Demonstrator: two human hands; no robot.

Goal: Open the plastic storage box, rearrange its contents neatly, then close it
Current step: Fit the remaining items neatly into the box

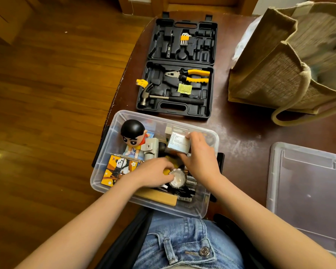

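Observation:
The clear plastic storage box (113, 133) stands open at the table's near edge, its lid (306, 193) lying flat to the right. Inside are a cartoon boy figurine (134, 137), a panda picture cube (116, 168), a grey bracket (150, 149), a wooden block (159, 198) and dark small items. My right hand (200, 158) holds a small white labelled box (177, 145) over the box's middle. My left hand (153, 173) reaches in and pinches a round roll of tape (177, 178) near the front.
A black tool case (178, 65) lies open behind the box, holding pliers, a hammer and hex keys. A jute tote bag (291, 61) stands at the back right. The table's left edge drops to a wooden floor.

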